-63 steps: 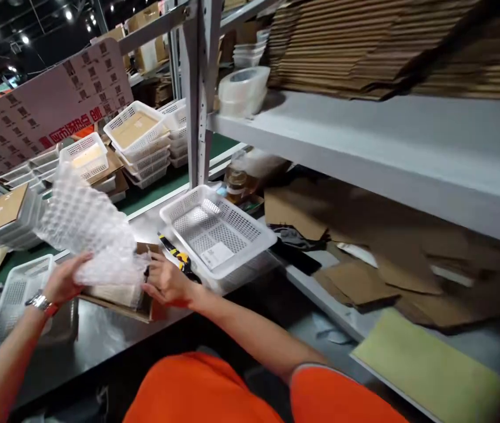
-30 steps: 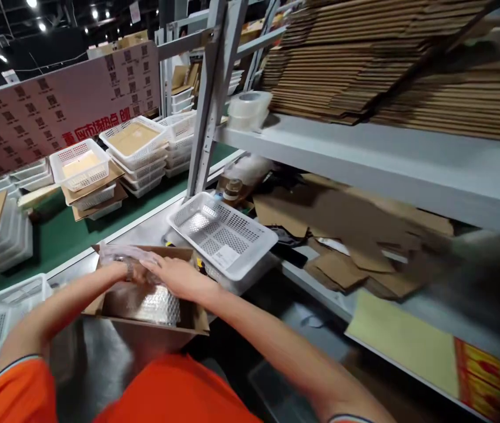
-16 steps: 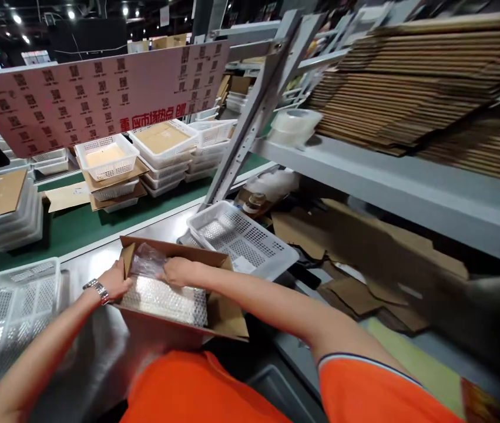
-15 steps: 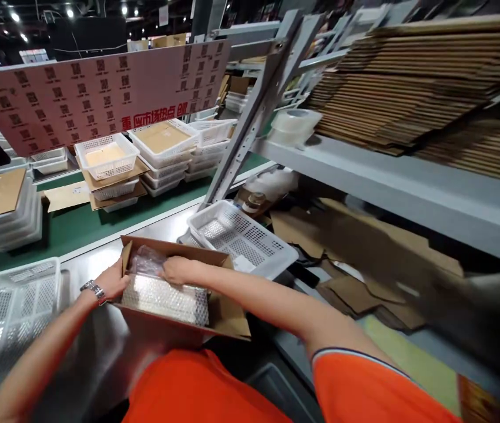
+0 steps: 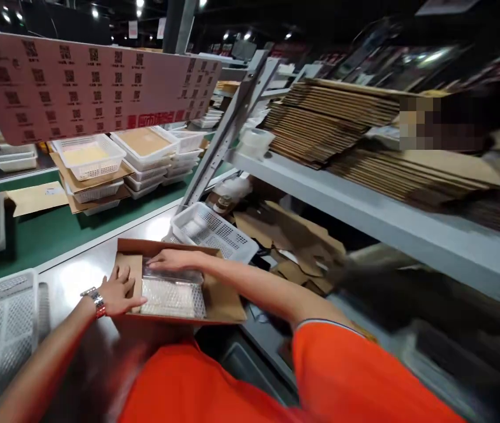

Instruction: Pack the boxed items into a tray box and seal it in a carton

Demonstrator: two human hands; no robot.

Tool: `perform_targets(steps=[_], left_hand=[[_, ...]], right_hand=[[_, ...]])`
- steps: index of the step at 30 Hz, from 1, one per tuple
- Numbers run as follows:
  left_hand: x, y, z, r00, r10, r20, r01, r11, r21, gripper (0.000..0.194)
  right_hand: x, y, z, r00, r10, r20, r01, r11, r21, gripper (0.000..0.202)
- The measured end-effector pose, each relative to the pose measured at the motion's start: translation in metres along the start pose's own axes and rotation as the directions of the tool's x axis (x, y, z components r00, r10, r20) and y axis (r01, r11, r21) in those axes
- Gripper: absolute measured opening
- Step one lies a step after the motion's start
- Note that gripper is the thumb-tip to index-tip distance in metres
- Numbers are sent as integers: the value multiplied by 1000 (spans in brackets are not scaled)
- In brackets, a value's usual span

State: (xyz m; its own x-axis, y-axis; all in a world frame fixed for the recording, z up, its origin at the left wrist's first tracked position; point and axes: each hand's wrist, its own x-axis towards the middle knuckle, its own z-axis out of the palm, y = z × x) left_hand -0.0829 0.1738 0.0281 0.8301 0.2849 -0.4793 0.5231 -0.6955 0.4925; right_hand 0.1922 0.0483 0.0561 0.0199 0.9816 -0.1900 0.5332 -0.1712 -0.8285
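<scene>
An open cardboard box (image 5: 227, 299) sits in front of me on the metal bench. Inside it lies a silvery-white package in bubble wrap (image 5: 170, 298), with a clear plastic pack (image 5: 183, 275) along its far side. My left hand (image 5: 120, 292), wearing a metal watch, spreads its fingers over the box's left flap, the thumb reaching toward the bubble wrap. Within the box, my right hand (image 5: 173, 259) rests on the clear plastic pack with fingers stretched to the left; its fingertips are partly hard to make out.
White plastic baskets stand at left (image 5: 3, 329) and behind the box (image 5: 214, 232). Stacked baskets (image 5: 89, 155) line the green belt (image 5: 33, 229). A slanted metal post (image 5: 218, 141) and shelf (image 5: 364, 217) with flat cardboard (image 5: 320, 123) rise at right. Another person's blurred head (image 5: 443, 123) appears beyond.
My left hand has shifted from gripping the box's left edge to lying spread over its flap, now folded inward. The clear plastic sits lower under my right hand. The view has turned right.
</scene>
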Motion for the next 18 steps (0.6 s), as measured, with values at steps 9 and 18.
perform_targets(steps=[9,18], left_hand=[[12,-1,2,999,52,-5,-51,996,73,116],[-9,-16,10,992,127,13,-128,979,156,114]], right_hand=[[-178,121,-31,770,345,-537,-178,924,339,116],[-90,135,66,599,477,-643,-336,879,338,152]])
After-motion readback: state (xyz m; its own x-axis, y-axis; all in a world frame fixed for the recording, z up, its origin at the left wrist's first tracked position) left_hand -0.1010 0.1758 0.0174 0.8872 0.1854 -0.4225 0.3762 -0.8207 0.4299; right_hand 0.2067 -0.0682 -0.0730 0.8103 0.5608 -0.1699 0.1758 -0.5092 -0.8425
